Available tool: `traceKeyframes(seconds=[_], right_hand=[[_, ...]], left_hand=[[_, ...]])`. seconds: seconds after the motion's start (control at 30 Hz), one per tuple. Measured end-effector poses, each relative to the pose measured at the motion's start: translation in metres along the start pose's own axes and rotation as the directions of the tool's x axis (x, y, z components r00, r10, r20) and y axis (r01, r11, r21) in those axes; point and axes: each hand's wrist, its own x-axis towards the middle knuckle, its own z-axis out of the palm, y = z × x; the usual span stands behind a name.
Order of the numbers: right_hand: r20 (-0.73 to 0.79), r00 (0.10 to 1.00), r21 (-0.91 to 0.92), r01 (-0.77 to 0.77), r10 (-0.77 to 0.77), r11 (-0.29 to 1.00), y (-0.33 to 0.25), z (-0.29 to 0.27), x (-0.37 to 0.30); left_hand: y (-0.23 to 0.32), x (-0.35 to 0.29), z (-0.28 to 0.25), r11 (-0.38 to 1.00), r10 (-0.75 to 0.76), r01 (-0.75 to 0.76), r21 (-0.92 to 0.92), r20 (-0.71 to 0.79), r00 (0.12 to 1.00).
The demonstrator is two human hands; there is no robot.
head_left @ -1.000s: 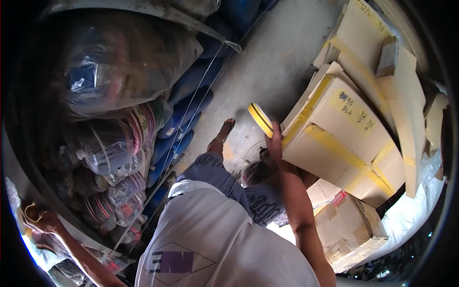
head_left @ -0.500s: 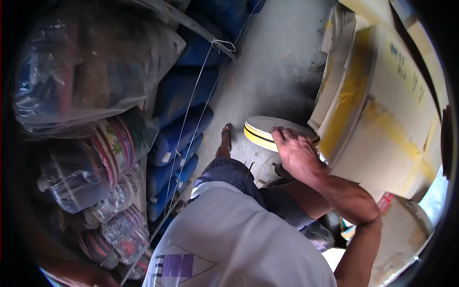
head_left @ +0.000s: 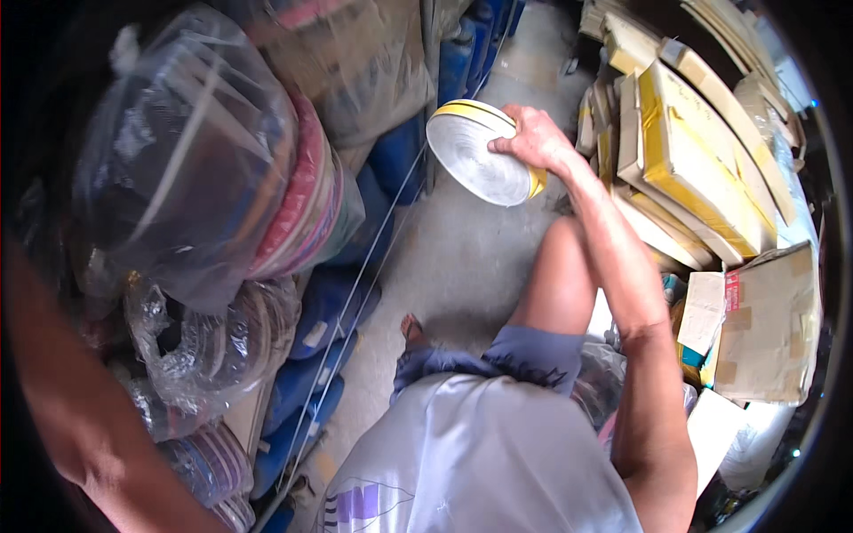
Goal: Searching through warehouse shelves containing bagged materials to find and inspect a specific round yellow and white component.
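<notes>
My right hand (head_left: 537, 142) is closed on the rim of a wide, flat roll of webbing (head_left: 474, 162), holding it out ahead of me above the aisle. The thumb lies on the pale grey, spirally wound face, and the fingers go round the edge. That edge is yellow with a thin dark stripe. The roll is tilted, with its flat face toward me. At the left side my bent left arm (head_left: 84, 435) reaches into the dark rim of the picture, so its hand is out of sight.
Plastic-wrapped rolls (head_left: 306, 186) and bagged goods crowd the left shelf, with blue containers (head_left: 324, 311) and a taut white cord (head_left: 378, 233) beside them. To the right stand stacked cardboard boxes (head_left: 711, 160) with yellow tape and another carton (head_left: 769, 329). A grey floor (head_left: 444, 266) runs between.
My right hand has lifted the roll up and forward and tipped it, so its flat face now shows. More of my left arm is visible, and my view has shifted.
</notes>
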Motion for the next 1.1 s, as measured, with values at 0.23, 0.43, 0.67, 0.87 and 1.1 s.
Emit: traceKeyframes(seconds=[0.23,0.43,0.67,0.87,1.1], right_hand=[[-0.378,0.919,0.382,0.046,0.111,0.923,-0.004,0.016,-0.065],[-0.493,0.804,0.370,-0.152,0.332,0.917,0.025,0.148,-0.142],[-0.387,0.705,0.466,-0.407,0.594,0.786,0.061,0.151,-0.251],[-0.910,0.214,0.348,-0.078,0.356,0.934,-0.037,0.012,-0.319],[-0.910,0.313,-0.381,-0.375,-0.271,0.845,-0.094,0.066,-0.306]], left_hand=[[0.058,-0.005,0.099,0.940,-0.037,-0.012,-0.340,-0.136,0.990],[0.245,0.050,0.167,0.668,-0.104,-0.151,-0.728,-0.293,0.950],[0.411,0.104,0.126,0.339,-0.094,-0.358,-0.870,-0.410,0.907],[0.542,0.000,0.149,-0.789,0.261,0.407,-0.460,0.348,0.900],[0.724,-0.203,0.254,-0.462,0.883,0.860,0.218,0.023,0.469]])
